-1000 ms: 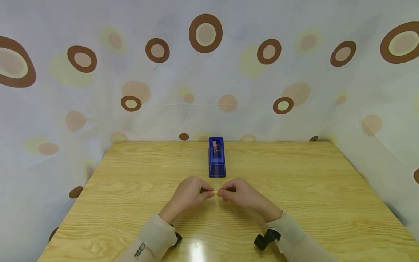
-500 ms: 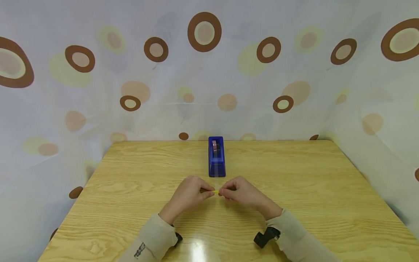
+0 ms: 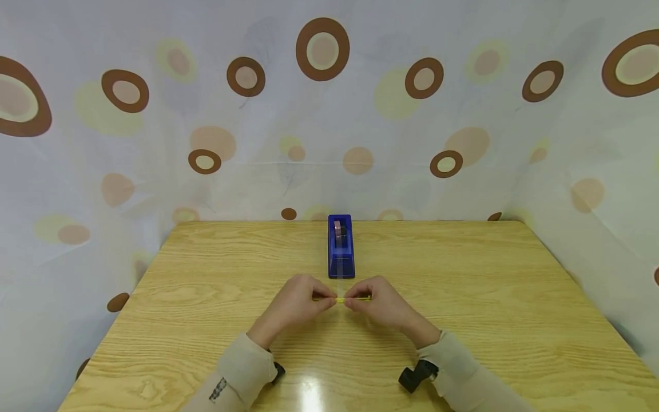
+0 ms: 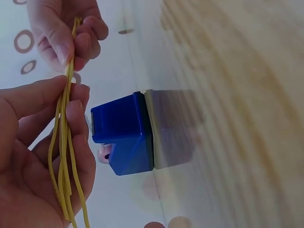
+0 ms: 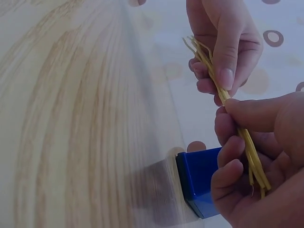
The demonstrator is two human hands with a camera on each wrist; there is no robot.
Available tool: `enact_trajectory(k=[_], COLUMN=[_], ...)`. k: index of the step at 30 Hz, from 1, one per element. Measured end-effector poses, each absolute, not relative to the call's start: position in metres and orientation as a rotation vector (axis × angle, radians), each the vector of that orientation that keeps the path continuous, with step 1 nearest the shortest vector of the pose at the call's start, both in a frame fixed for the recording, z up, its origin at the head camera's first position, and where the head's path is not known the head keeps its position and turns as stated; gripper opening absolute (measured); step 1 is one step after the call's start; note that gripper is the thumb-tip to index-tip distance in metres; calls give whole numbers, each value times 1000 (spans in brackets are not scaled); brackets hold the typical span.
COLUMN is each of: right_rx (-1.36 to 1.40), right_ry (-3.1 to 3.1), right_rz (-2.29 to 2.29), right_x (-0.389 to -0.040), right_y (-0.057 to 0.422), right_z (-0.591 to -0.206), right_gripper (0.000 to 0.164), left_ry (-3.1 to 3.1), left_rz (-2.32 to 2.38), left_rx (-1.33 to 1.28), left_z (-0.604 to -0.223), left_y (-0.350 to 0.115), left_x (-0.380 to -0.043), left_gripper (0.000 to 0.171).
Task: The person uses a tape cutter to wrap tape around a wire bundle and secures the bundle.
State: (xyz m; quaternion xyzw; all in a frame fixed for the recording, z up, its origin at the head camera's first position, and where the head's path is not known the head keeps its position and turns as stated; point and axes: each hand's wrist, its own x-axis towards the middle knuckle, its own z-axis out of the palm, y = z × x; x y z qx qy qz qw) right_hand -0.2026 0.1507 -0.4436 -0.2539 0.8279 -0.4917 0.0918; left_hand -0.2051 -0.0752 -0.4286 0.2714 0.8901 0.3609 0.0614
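A bundle of thin yellow strands (image 4: pixel 61 156), wire-like with loose ends, is pinched between thumb and fingers of my left hand (image 3: pixel 298 301). My right hand (image 3: pixel 383 303) pinches the same bundle close beside the left. In the head view only a short yellow piece shows between the fingertips, with ends behind both hands. The right wrist view shows the strands (image 5: pixel 254 164) running across the curled fingers of the right hand. Just beyond the hands stands a blue tape dispenser (image 3: pixel 341 266) with a small roll in it. A faint pale strip lies between dispenser and fingertips; I cannot tell whether it is tape.
The wooden table (image 3: pixel 231 252) is glossy and reflects the dispenser. A patterned white sheet (image 3: pixel 360 126) hangs behind it and along both sides. Black wrist cameras (image 3: pixel 419 375) sit below the sleeves.
Both hands have shifted very slightly away from me. More of the yellow bundle now shows behind the right fingers. The dispenser has stayed in place.
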Motion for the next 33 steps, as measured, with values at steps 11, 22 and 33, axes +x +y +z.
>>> enact_trajectory(k=[11, 22, 33], right_rx=[-777, -707, -689], right_ry=[2552, 2491, 2485], right_rz=[-1457, -1447, -1358], right_x=[-203, -206, -209], right_y=[150, 151, 149], right_z=[-448, -448, -442], right_gripper=[10, 23, 23], left_ry=[2592, 2688, 2789], left_rz=[1115, 1110, 1077], left_rx=[806, 849, 826], left_z=[-428, -428, -427], left_y=[-76, -73, -69], left_x=[-211, -210, -208], left_gripper=[16, 10, 7])
